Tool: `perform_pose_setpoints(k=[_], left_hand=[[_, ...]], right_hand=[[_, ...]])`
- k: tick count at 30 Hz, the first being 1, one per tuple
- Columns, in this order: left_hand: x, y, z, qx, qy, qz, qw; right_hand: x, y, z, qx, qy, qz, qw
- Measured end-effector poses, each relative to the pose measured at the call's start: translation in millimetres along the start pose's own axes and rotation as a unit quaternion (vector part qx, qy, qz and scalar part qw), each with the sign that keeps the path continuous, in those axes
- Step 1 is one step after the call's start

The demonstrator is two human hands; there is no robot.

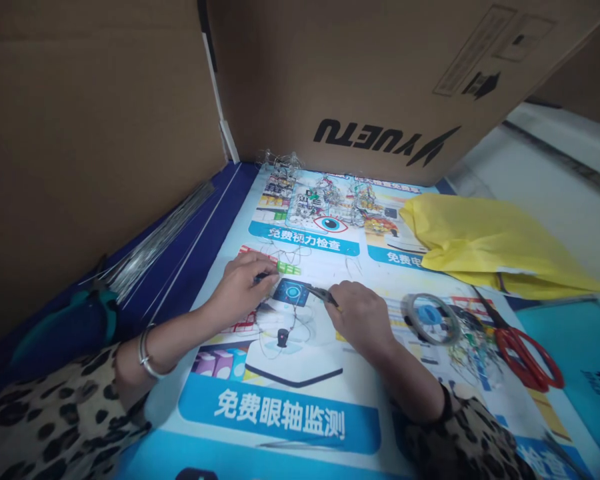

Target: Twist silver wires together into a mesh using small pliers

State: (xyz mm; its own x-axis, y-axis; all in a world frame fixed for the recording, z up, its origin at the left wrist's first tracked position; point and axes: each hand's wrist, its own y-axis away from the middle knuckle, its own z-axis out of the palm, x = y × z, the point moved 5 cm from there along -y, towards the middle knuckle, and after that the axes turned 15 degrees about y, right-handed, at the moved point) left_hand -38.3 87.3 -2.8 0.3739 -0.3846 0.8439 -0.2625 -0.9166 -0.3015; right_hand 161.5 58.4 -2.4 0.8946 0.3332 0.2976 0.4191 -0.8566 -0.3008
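My left hand (246, 288) is closed in a pinch on what looks like thin wire; its grip is partly hidden. Loops of fine wire (296, 319) hang below and between the hands, hard to separate from the printed sheet behind. In my right hand (361, 319) is a pair of narrow-jawed pliers (322, 294), its handles mostly covered by the fingers. The jaws point left, towards the left fingertips. Beneath both hands lies a printed poster sheet (280, 407) with blue banners.
Tangled wire pieces (330, 193) lie at the back. On the right are a tape roll (408, 320), red-handled scissors (527, 357), more wire pieces (473, 353) and a yellow bag (490, 240). Straight wires (155, 240) and teal-handled pliers (65, 327) lie left. Cardboard (300, 80) walls the back.
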Motion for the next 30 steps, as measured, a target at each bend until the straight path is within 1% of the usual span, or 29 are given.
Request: perform_pose_setpoints(k=[7, 11, 18, 22, 30], left_hand=[[-5.4, -5.0, -4.9, 0.018, 0.057, -0.03, 0.998], [-5.3, -4.5, -4.7, 0.017, 0.066, -0.02, 0.997], [-7.8, -4.0, 0.5, -0.007, 0.004, -0.011, 1.0], [-8.3, -4.1, 2.7, -0.008, -0.023, -0.003, 1.0], [-5.8, -4.5, 5.0, 0.004, -0.068, -0.011, 0.998]], right_hand=[[0.9, 1.2, 1.8, -0.007, -0.01, -0.001, 1.0], [0.9, 1.3, 2.2, -0.008, -0.011, -0.006, 1.0], [-0.1, 0.6, 0.2, 0.001, -0.003, -0.004, 1.0], [-0.7, 0.4, 0.6, -0.006, 0.006, -0.001, 1.0], [-1.5, 0.2, 1.9, -0.012, 0.002, 0.001, 1.0]])
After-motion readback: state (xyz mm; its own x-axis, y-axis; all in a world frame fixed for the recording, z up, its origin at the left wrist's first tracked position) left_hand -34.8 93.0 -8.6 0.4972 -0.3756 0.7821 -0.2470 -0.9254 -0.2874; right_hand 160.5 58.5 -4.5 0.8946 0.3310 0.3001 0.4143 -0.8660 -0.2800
